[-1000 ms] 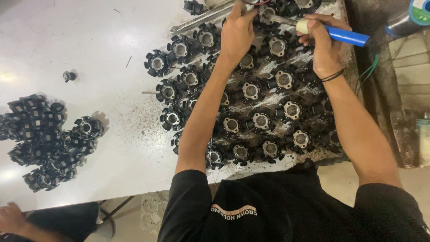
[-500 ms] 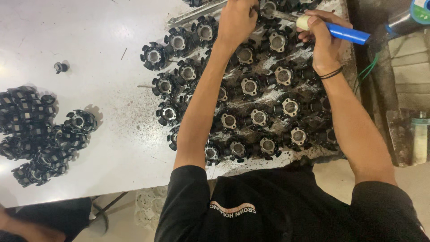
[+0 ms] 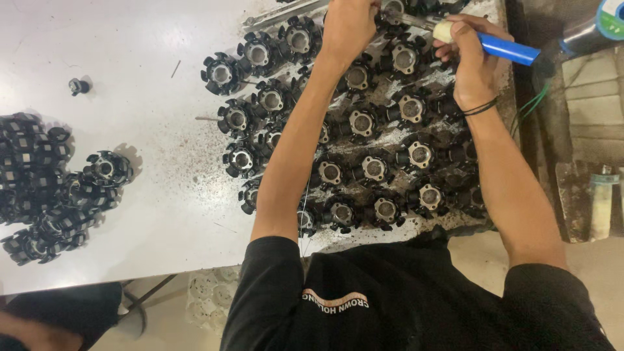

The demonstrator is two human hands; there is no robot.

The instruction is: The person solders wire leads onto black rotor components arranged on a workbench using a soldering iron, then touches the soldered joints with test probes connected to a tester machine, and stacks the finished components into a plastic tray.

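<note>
Several black round wound parts with metal centres (image 3: 364,123) lie in rows on the white table (image 3: 149,58). My right hand (image 3: 469,62) grips a blue-handled tool (image 3: 504,49) with a cream collar, its tip pointing left at the far row. My left hand (image 3: 350,25) reaches over the parts to the same far row. Its fingers are curled beside the tool's tip, and what they pinch is hidden. A black band circles my right wrist. A thin wire (image 3: 304,214) runs along my left forearm.
A second heap of black parts (image 3: 45,182) lies at the table's left, with one small loose piece (image 3: 78,85) beyond it. A metal bar (image 3: 279,14) lies at the far edge. Green wires (image 3: 530,107) and a dirty bench (image 3: 585,162) are on the right. Another person's limb (image 3: 26,328) shows at bottom left.
The view has drifted, so the table and parts sit lower and further left in the frame. Both hands stay together at the far row, with the tool still in my right hand.
</note>
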